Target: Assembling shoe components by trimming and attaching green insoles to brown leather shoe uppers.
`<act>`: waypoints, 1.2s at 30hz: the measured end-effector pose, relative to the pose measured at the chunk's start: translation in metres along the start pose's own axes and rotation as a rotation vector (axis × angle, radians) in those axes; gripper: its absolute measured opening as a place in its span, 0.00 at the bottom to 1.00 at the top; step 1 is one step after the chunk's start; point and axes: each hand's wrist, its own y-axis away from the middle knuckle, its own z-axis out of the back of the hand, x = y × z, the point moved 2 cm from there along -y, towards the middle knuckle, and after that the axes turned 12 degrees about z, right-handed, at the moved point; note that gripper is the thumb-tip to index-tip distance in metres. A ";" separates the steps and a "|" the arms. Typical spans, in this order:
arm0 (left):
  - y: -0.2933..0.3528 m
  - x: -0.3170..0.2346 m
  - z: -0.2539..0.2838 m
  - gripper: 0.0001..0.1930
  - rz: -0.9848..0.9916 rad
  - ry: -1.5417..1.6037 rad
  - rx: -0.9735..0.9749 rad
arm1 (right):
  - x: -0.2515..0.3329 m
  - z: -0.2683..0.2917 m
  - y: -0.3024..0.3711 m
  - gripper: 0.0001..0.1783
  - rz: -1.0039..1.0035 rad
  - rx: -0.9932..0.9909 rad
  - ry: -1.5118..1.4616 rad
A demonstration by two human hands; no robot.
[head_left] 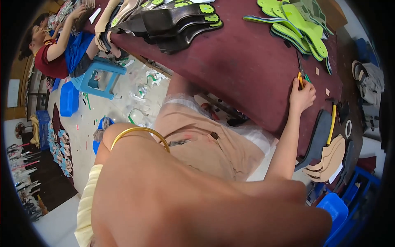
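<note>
Left hands' grip unseen behind a bangled arm (138,133); right hand (301,96) grips scissors (301,72), blades pointing away.

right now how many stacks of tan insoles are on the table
1: a stack of tan insoles lies at the table's near right edge, beside a black sole, below the right hand gripping scissors. Others may be hidden.

- A broad bare stretch of the maroon surface (242,61) lies open between the black soles (181,24) and the green insoles (298,26).
- The scissors (301,74) and right hand (302,96) block its right edge.
- The raised left arm (185,197) fills the foreground.
</note>
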 end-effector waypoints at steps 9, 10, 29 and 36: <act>0.004 -0.005 -0.007 0.25 -0.103 0.094 0.069 | 0.003 0.004 -0.002 0.23 0.022 -0.009 0.005; 0.004 -0.007 -0.009 0.26 -0.113 0.103 0.080 | 0.001 0.005 -0.002 0.22 0.030 -0.015 0.008; 0.089 0.025 0.027 0.16 0.206 -0.478 0.343 | -0.006 -0.001 0.002 0.24 -0.022 0.061 0.023; 0.084 0.033 0.026 0.18 0.185 -0.460 0.355 | -0.009 -0.002 0.002 0.24 -0.015 0.059 0.014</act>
